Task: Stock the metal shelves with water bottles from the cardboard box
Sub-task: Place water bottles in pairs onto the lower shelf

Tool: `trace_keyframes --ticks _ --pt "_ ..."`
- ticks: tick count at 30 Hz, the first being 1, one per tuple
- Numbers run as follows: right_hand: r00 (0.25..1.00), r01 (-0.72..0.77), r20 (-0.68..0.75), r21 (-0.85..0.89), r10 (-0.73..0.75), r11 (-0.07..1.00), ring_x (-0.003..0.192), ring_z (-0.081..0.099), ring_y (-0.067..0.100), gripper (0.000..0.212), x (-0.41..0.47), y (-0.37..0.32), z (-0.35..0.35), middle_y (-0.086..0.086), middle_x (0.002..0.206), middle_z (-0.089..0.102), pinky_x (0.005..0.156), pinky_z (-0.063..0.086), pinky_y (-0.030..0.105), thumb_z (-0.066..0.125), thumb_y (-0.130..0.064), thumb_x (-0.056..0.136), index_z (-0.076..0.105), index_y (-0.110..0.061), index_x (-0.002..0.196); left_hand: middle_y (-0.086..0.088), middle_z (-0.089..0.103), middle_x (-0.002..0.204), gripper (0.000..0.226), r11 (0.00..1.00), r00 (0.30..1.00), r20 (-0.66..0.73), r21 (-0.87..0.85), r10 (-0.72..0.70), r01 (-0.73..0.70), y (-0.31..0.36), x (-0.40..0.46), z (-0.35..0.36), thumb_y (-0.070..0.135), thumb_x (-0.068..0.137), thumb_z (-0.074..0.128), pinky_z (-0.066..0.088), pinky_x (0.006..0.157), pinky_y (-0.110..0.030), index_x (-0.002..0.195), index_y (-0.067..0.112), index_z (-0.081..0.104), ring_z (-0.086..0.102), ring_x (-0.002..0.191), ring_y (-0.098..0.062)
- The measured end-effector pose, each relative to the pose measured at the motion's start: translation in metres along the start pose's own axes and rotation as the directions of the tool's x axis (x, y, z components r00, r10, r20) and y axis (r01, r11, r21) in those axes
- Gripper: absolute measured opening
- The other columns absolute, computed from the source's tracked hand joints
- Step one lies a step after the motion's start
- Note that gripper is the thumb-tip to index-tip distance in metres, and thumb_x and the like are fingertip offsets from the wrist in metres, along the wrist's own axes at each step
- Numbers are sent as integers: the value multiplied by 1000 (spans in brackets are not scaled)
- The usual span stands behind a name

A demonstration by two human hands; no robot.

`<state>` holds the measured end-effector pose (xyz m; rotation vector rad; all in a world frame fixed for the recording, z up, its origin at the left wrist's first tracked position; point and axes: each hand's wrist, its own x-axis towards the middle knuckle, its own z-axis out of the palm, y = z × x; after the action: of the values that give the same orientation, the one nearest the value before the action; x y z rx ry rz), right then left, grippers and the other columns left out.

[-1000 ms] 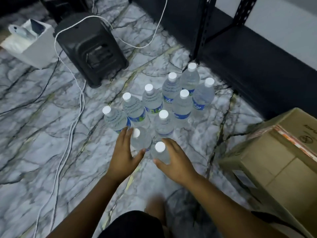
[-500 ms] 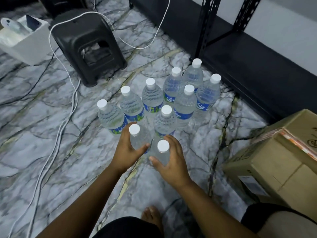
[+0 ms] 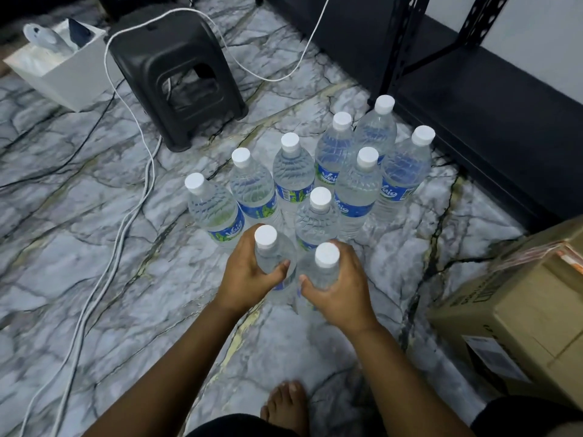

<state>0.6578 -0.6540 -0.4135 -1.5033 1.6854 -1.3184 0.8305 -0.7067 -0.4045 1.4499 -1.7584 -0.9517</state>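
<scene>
Black plastic stool (image 3: pixel 176 80) on the marble-pattern floor (image 3: pixel 63 247), upright. White open-top box (image 3: pixel 67 74) just left of it, odds and ends inside, can't tell what. White cable (image 3: pixel 126 197) loops over the stool and trails down the floor. Thin dark cable (image 3: pixel 79 149) alongside.

Ten clear bottles with white caps and blue-green labels stand upright on the marble floor at mid-frame. Eight form a cluster (image 3: pixel 318 181) running from centre toward the upper right. The two nearest stand side by side just below it: the left bottle (image 3: pixel 271 257) in the left hand (image 3: pixel 249 275), the right bottle (image 3: pixel 321 272) in the right hand (image 3: pixel 340 291), fingers wrapped round each. The black metal shelf (image 3: pixel 492 99) fills the upper right, its lowest board bare. The brown cardboard box (image 3: pixel 520 313) sits at the right edge, lower down.
</scene>
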Motion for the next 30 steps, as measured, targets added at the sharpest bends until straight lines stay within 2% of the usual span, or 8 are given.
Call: trace_keyframes --ticks 4,8,11,13,18,22,25,30 --pt "988 -90 135 70 80 994 100 49 -11 68 10 9 -16 -15 107 52 85 36 2 85 -20 63 42 -30 114 17 60 114 52 998 998 64 -48 -25 28 8 -6 3 43 69 74 47 89 -22 114 45 45 58 108 -1" --pt "994 -81 76 90 75 993 110 47 3 67 4 10 -13 -1 114 47 93 40 14 76 -41 61 38 -29 115 9 58 126 66 992 998 45 -122 -40 45 4 -11 5 44 69 75 47 101 -44 126 41 43 55 120 -11" --pt "994 -92 74 153 81 984 114 50 5 62 6 10 -15 -4 118 50 96 42 19 77 -44 63 44 -37 115 7 54 132 69 988 1000 -12 -154 -27 25 3 -13 8 44 69 76 45 104 -47 125 56 36 52 125 -13" --pt "994 -86 76 190 73 978 119 49 2 62 6 10 -15 -8 124 51 97 39 15 76 -44 67 44 -42 121 7 54 134 69 986 999 -32 -169 -14 9 2 -15 11 46 71 76 44 105 -48 127 55 38 52 127 -14" --pt "999 -46 34 107 43 993 128 39 -2 80 -1 16 -6 -1 133 44 104 33 13 77 -43 68 38 -29 136 8 52 136 70 976 1000 -14 -218 4 -7 -2 -20 15 46 72 76 43 106 -51 130 54 37 49 129 -17" --pt "1000 10 -28 56 -9 998 125 43 4 78 -4 18 -2 5 127 47 103 34 15 78 -40 69 38 -21 133 13 56 133 77 977 1000 -24 -211 -19 14 -14 -23 11 52 61 82 45 103 -51 125 62 41 53 126 -14" --pt "999 24 -49 30 -23 999 126 43 4 79 -7 20 -1 4 128 48 104 34 15 77 -44 69 39 -19 134 7 55 135 81 972 1000 -15 -234 -11 7 -20 -19 12 62 58 82 43 104 -54 128 57 42 51 128 -20" --pt "997 35 -76 4 -34 999 127 41 9 86 -6 26 3 0 131 43 106 35 18 76 -49 67 35 -19 136 24 45 135 84 977 997 -56 -200 60 -70 -14 -17 19 67 60 79 41 109 -35 131 55 36 46 130 -10"
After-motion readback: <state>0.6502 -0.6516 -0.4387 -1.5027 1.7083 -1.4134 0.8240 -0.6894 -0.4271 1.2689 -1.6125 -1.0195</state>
